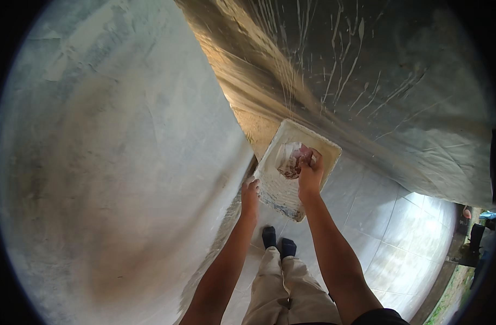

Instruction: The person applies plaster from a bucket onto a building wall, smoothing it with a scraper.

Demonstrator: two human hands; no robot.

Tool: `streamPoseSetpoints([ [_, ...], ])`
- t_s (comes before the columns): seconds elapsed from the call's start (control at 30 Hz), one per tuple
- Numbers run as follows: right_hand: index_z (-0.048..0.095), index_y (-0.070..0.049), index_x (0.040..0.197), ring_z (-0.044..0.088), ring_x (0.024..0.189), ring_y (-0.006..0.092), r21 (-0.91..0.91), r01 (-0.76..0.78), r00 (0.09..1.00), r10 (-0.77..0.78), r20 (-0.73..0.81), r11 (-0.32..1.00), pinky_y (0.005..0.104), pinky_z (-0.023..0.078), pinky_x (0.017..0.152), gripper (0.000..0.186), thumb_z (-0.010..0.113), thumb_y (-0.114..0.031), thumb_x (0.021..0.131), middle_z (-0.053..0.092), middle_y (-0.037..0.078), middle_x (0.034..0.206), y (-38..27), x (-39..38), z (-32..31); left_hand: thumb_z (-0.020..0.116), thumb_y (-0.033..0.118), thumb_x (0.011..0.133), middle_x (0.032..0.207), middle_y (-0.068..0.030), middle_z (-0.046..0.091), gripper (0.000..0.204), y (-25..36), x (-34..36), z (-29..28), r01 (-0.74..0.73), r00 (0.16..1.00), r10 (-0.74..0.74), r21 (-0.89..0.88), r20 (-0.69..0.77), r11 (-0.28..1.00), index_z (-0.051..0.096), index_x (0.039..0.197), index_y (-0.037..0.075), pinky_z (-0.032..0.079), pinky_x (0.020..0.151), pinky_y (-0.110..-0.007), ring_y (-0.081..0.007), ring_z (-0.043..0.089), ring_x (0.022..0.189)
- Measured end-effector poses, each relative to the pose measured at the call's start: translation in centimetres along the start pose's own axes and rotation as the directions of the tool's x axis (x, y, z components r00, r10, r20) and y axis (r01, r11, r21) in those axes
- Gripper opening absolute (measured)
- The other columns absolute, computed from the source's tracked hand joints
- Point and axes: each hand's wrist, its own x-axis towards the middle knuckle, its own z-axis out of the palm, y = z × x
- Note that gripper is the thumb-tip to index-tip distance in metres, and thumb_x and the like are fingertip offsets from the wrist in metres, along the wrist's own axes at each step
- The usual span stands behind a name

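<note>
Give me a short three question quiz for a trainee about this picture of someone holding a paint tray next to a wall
1. True or false: the left hand holds the white paint tray by its edge.
2. What does the right hand do? A) rests on the wall B) reaches into the tray, gripping a reddish-brown tool C) hangs at the side
3. Fill in: the surface behind the tray is covered by a paint-streaked ____ sheet.

Key: 1 true. 2 B. 3 plastic.
</note>
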Motion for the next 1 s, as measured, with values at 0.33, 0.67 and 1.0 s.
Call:
streamPoseSetpoints([
  [0.33, 0.054, -0.002, 0.116, 0.062, 0.094, 0.0192, 0.332, 0.075, 0.946, -0.173, 0.275, 0.94, 0.034, 0.052, 0.084, 0.034, 0.046, 0.01, 0.086, 0.061, 0.008, 0.111, -16.9, -4.1, 5.5, 0.034, 0.043, 0.101, 0.136, -0.013, 0.052, 0.052, 17.4, -11.0, 1.5, -0.591, 0.793, 0.574, 0.029, 0.204, 0.806, 0.038, 0.14, 0.008, 0.037, 0.101, -0.041, -0.0257, 0.048, 0.126],
  [0.67, 0.043, 0.0, 0.113, 0.061, 0.106, 0.0249, 0.609, -0.055, 0.737, -0.38, 0.559, 0.791, 0.0405, 0.051, 0.095, 0.027, 0.044, 0.008, 0.088, 0.057, 0.016, 0.116, -30.7, -11.3, 13.7, 0.029, 0.047, 0.102, 0.136, -0.0148, 0.051, 0.055, 31.3, -21.6, -2.7, -0.916, 0.4, 0.902, 0.09, 0.161, 0.39, 0.039, 0.14, 0.009, 0.036, 0.102, -0.042, -0.0271, 0.046, 0.128],
  [1.0, 0.043, 0.004, 0.136, 0.058, 0.115, 0.0237, 0.613, -0.025, 0.473, -0.531, 0.704, 0.79, 0.0398, 0.049, 0.097, 0.038, 0.042, 0.003, 0.098, 0.054, 0.016, 0.131, -41.4, -24.7, 19.7, 0.031, 0.036, 0.103, 0.134, -0.0161, 0.053, 0.047, 41.0, -38.8, -10.4, -0.932, -0.063, 0.99, 0.347, 0.125, -0.103, 0.04, 0.139, 0.007, 0.034, 0.105, -0.041, -0.0247, 0.045, 0.128],
])
